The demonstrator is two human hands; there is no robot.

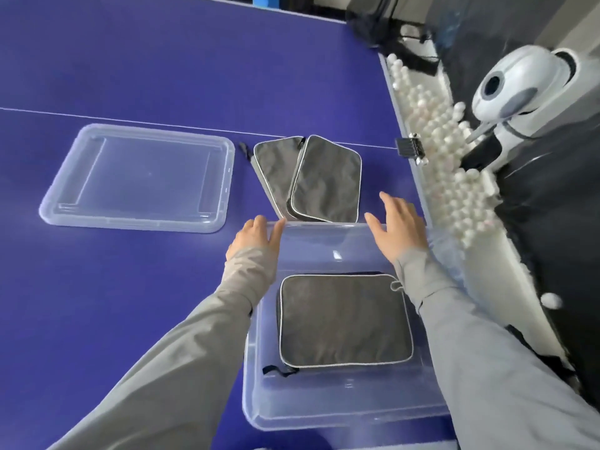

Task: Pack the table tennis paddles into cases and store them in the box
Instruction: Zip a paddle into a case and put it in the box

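Three grey cases (345, 321): one below the hands, two (326, 178) overlapping just beyond them. One clear box (341, 407), one lid (138, 178), countless white balls (454, 177).

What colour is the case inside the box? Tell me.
Dark grey with light piping, on the case; head view.

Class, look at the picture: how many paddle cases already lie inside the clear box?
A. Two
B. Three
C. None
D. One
D. A single grey case lies flat in the clear box; the other two cases sit overlapping on the blue table beyond it.
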